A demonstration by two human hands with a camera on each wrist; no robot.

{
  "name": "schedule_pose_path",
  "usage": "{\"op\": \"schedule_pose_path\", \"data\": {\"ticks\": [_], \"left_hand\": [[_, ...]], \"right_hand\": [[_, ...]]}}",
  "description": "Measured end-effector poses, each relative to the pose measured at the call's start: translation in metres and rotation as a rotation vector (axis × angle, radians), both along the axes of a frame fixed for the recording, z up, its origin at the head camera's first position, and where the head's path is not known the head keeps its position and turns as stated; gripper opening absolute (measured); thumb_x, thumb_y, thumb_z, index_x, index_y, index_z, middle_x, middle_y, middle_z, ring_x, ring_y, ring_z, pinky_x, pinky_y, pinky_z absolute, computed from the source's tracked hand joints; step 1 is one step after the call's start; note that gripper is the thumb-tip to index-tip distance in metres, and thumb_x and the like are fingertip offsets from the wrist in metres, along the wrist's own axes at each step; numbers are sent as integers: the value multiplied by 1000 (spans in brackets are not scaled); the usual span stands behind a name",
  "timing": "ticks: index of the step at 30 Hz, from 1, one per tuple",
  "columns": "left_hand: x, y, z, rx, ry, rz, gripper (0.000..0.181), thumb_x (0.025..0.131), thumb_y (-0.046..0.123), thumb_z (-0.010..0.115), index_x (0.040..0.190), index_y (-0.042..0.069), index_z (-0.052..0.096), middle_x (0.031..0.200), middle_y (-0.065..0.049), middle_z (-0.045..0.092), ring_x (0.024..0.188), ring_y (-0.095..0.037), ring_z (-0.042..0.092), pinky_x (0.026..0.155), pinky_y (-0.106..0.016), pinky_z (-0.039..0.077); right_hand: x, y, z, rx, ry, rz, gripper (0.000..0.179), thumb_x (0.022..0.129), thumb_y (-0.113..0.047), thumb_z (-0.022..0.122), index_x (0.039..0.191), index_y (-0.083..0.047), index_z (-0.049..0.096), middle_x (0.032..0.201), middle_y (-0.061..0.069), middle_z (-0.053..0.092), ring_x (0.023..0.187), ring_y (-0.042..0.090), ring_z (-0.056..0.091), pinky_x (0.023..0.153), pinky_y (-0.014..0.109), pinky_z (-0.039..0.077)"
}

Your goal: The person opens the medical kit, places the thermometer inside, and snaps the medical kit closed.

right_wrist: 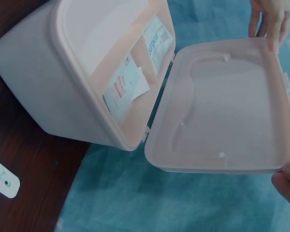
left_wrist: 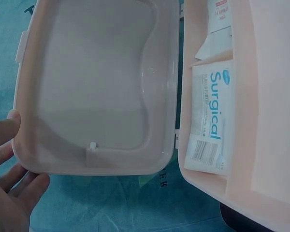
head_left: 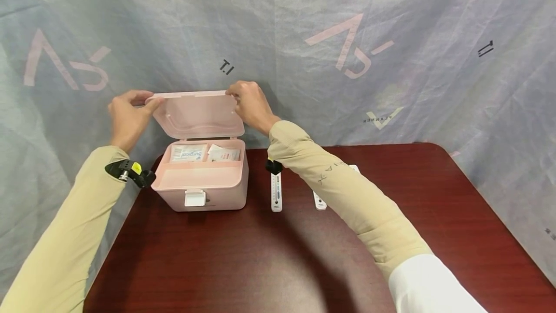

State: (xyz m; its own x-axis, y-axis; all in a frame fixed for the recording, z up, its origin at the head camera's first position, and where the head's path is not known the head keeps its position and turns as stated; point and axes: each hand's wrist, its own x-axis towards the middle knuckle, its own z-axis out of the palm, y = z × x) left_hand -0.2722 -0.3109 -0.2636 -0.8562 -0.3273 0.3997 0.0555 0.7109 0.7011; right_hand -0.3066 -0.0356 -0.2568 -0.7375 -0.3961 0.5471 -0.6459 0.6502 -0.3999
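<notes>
A pink lidded storage box (head_left: 228,198) stands at the table's back left with its lid (head_left: 200,116) raised upright on rear hinges. My left hand (head_left: 128,117) holds the lid's top left corner between thumb and fingers. At the top right corner my right hand (head_left: 254,105) pinches the lid's edge; in the right wrist view only part of this hand (right_wrist: 289,186) shows. Inside, the back compartments hold a white packet marked "Surgical" (left_wrist: 210,118) and a smaller white packet with red print (right_wrist: 121,89). A white latch (head_left: 195,198) sits on the box front.
Right of the box, a white thermometer strip (head_left: 276,194) lies on the dark red table (head_left: 243,264). A second white strip (head_left: 320,202) is partly hidden under my right forearm. A grey printed cloth (head_left: 278,23) hangs close behind the table.
</notes>
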Motion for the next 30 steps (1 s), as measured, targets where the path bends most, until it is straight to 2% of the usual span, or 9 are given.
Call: {"op": "schedule_pose_path", "data": {"ticks": [7,11,15,23,27,30], "left_hand": [[-3,6,-3,-2,18,8,52,83,44,69,117,5,67,107,-7,55,107,-22,49,84,-26,36],[-8,8,-4,-8,62,-3,47,85,40,69,115,4,68,106,-12,56,107,-25,49,89,-31,35],[-12,8,-5,7,61,-18,45,87,37,67,116,4,68,110,-12,55,113,-26,47,93,-35,34],[-12,10,-7,-46,18,-39,48,92,40,59,127,7,62,122,-15,52,114,-28,52,82,-25,44],[-11,13,-6,-62,9,-48,48,94,38,55,130,6,58,126,-16,51,117,-29,51,89,-36,47],[-11,15,-5,-62,2,-53,47,96,36,50,132,6,56,128,-15,50,121,-29,47,93,-43,44]], "right_hand": [[-4,0,-2,19,-11,-13,34,86,13,53,108,-5,71,105,7,69,98,16,63,80,20,50],[-4,0,0,42,-27,-24,32,88,11,53,110,-4,71,107,8,68,99,16,63,80,20,50],[-5,1,0,42,-53,-23,35,87,12,52,113,-4,69,111,9,67,102,17,62,81,20,50],[-8,4,-6,29,-48,3,42,84,17,50,118,-2,66,117,11,65,108,19,61,86,20,48],[-9,6,-7,23,-36,25,44,84,18,46,119,0,64,119,12,64,110,21,59,88,21,48],[-10,8,-8,23,-31,39,47,83,19,42,121,1,63,122,13,62,114,22,57,91,22,46]]}}
